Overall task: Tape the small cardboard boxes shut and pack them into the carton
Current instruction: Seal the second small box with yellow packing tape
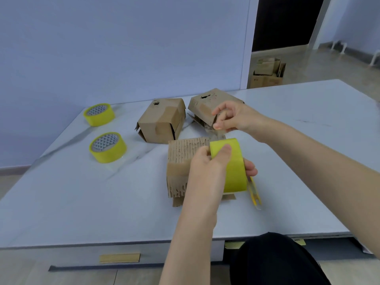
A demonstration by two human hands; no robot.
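Now left hand [207,163] grips round yellow tape roll [233,169] over ribbed box [181,153]; right hand [232,116] pinches clear strip [216,137].

Bench [82,202]: smooth, pale, marble-veined, slight sheen. Central box [181,153]: matt brown cardboard, outer face torn, corrugated ribs exposed, rough. Tape roll at 9 o'clock [108,148]: glossy yellow plastic film.

Pale marbled tbl [82,202], blue wall [123,48], dark doorway [283,21]
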